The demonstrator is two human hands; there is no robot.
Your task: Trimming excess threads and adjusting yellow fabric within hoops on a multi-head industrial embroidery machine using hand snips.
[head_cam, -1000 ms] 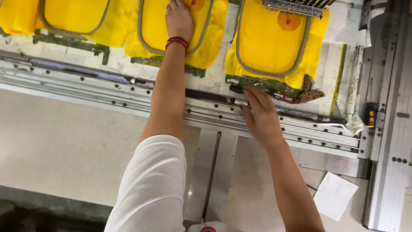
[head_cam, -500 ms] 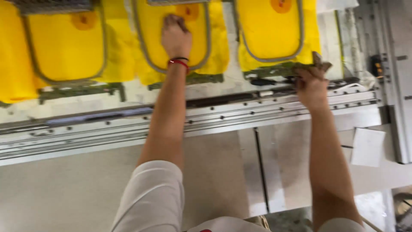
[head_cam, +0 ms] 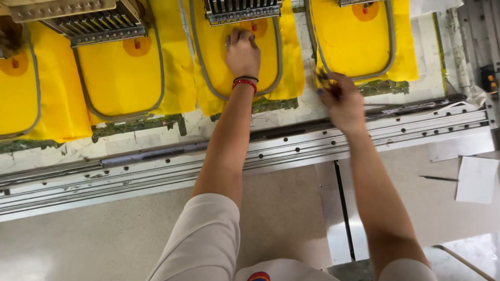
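Note:
My left hand (head_cam: 242,52) lies flat, fingers together, on yellow fabric (head_cam: 219,62) stretched in the middle grey embroidery hoop (head_cam: 200,73), just below a needle head (head_cam: 242,10). A red and black band circles that wrist. My right hand (head_cam: 338,101) is blurred at the lower left corner of the right hoop (head_cam: 320,62), fingers curled at the yellow fabric's (head_cam: 359,41) edge; whether it grips anything is unclear.
More hooped yellow pieces (head_cam: 122,78) sit to the left under another needle head (head_cam: 94,23). A perforated metal rail (head_cam: 156,166) crosses in front. A white paper sheet (head_cam: 476,179) and a thin pen-like tool (head_cam: 437,178) lie at the right.
The view has shifted right and closer. My left hand stays pressed on the middle hoop's fabric. My right hand has moved from the rail up to the right hoop's lower corner.

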